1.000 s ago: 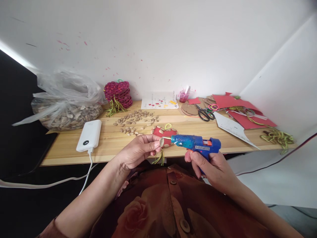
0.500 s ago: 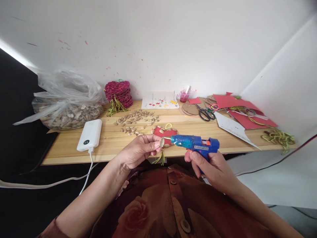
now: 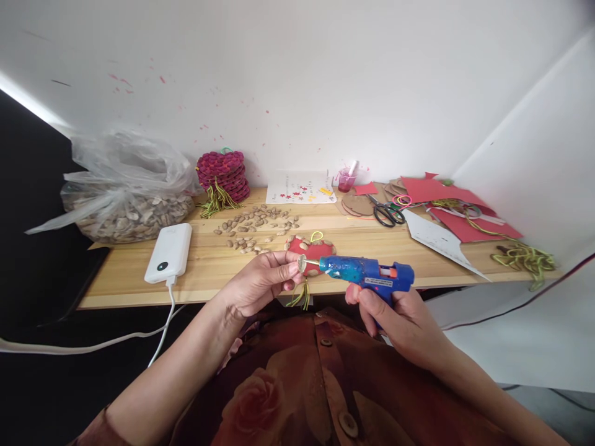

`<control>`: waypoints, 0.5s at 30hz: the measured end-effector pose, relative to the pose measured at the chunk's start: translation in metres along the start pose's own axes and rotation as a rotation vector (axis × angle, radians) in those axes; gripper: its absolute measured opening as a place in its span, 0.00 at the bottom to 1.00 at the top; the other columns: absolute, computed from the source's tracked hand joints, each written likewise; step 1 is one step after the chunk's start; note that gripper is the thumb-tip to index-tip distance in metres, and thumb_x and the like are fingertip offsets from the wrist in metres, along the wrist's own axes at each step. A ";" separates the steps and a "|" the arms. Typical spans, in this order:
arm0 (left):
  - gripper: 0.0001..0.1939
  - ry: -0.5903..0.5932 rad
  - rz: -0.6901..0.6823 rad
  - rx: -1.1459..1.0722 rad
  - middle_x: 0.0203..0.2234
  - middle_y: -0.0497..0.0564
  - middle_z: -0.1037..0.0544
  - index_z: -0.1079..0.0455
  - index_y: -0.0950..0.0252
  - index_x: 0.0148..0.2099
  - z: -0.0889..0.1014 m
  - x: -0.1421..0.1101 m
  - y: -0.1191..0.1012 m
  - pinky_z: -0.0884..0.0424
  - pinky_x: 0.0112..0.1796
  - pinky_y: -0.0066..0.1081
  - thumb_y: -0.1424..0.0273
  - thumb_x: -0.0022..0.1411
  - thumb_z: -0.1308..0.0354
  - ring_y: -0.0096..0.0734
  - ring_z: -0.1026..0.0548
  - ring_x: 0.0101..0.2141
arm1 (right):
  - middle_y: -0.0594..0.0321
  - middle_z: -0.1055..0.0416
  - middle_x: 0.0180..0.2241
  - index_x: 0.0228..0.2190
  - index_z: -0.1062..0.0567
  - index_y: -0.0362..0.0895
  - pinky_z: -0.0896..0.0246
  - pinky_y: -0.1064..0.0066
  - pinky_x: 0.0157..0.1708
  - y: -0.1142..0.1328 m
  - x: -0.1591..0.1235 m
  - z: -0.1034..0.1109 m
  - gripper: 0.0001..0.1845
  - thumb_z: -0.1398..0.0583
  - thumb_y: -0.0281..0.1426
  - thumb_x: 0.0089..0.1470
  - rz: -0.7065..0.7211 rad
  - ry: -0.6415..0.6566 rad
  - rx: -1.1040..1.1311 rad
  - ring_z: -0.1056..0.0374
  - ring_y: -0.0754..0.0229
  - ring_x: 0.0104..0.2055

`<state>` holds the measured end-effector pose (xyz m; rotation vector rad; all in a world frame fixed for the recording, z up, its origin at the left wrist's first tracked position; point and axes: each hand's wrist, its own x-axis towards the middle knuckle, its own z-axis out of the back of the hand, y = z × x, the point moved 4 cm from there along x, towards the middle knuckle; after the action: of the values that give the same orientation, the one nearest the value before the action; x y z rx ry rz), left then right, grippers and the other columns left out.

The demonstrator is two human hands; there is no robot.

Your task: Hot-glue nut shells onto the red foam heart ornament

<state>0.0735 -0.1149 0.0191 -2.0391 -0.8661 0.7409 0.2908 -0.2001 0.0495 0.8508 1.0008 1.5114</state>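
Observation:
Between the thumb and fingers of my left hand is a pistachio shell, its hollow side facing right. My right hand is wrapped round the grip of a blue hot glue gun, which points left. The gun's metal nozzle is at the shell, seemingly touching it. Behind and below them lies a red piece edged with several shells, with a yellow loop on top and a green tassel at the bottom. My hands and the gun cover part of it.
Loose shells lie on the wooden table. At left are a bag of shells, a white power bank and stacked purple pieces. Scissors, red paper and green yarn lie at right.
The glue gun has tipped and shifted slightly down, and its nozzle has moved from the shell's upper edge to its hollow. My left hand has barely moved.

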 end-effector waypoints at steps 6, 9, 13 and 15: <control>0.19 -0.007 0.003 -0.002 0.25 0.49 0.25 0.22 0.70 0.31 -0.001 0.000 0.001 0.37 0.28 0.21 0.62 0.45 0.19 0.20 0.32 0.26 | 0.65 0.32 0.18 0.28 0.27 0.45 0.42 0.67 0.25 0.000 0.001 -0.002 0.27 0.45 0.54 0.65 -0.002 0.008 0.016 0.36 0.61 0.22; 0.20 -0.002 0.004 0.007 0.25 0.49 0.25 0.22 0.70 0.31 -0.001 0.001 0.002 0.37 0.28 0.21 0.62 0.46 0.19 0.20 0.33 0.26 | 0.65 0.32 0.19 0.28 0.28 0.45 0.42 0.67 0.26 0.002 0.002 -0.003 0.27 0.46 0.54 0.66 0.012 0.010 0.019 0.37 0.62 0.21; 0.20 -0.018 0.003 0.025 0.26 0.50 0.25 0.22 0.70 0.31 -0.001 0.001 0.003 0.37 0.29 0.22 0.61 0.45 0.19 0.20 0.33 0.26 | 0.66 0.32 0.18 0.28 0.27 0.45 0.41 0.67 0.26 0.002 0.002 -0.002 0.27 0.45 0.54 0.66 0.008 0.000 0.019 0.37 0.62 0.21; 0.20 -0.027 0.005 0.029 0.25 0.50 0.25 0.22 0.70 0.31 0.000 0.000 0.003 0.37 0.29 0.22 0.61 0.45 0.19 0.20 0.33 0.26 | 0.66 0.32 0.18 0.28 0.27 0.45 0.41 0.67 0.26 0.001 0.001 -0.002 0.27 0.45 0.54 0.65 0.007 -0.001 0.025 0.37 0.62 0.21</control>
<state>0.0749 -0.1162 0.0165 -2.0102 -0.8611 0.7807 0.2884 -0.1991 0.0500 0.8735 1.0188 1.5063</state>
